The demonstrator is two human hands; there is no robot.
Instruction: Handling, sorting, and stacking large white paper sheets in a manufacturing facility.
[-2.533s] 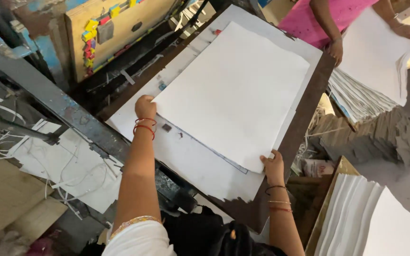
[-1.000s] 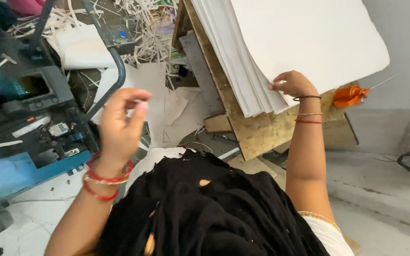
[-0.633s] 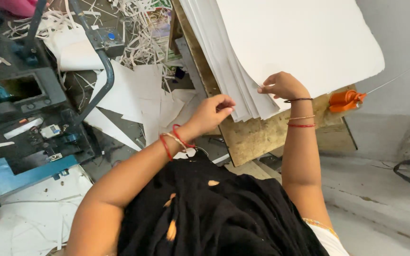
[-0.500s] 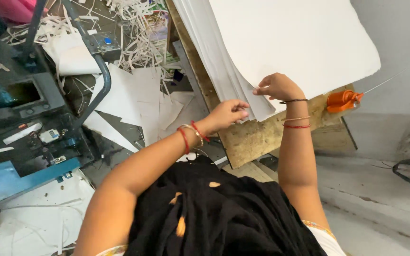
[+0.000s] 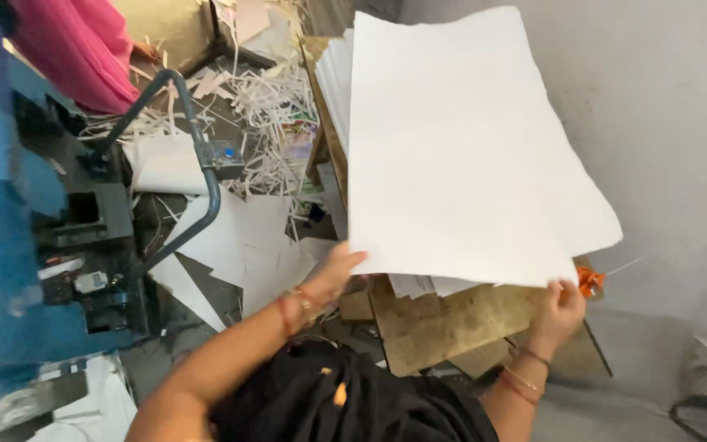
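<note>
1. I see the left hand (image 5: 335,272) pinching the near left corner of a large white paper sheet (image 5: 460,155), fingers closed on its edge, forearm stretched up from the lower left with red bangles at the wrist.
2. The right hand (image 5: 560,307) grips the sheet's near right corner, fingers curled shut on it, wrist bent upward with thin bangles.
3. The sheet is lifted and tilted above a stack of white paper (image 5: 335,78) on a wooden board (image 5: 452,323).
4. An orange tool (image 5: 589,281) lies just beside the right hand, partly hidden by the sheet.
5. Left of the arm stands a blue machine (image 5: 10,270) with a curved metal bar (image 5: 198,164).
6. Beyond it, paper trimmings (image 5: 259,106) litter the floor.
7. Farthest off is a person in pink clothing (image 5: 75,49).
</note>
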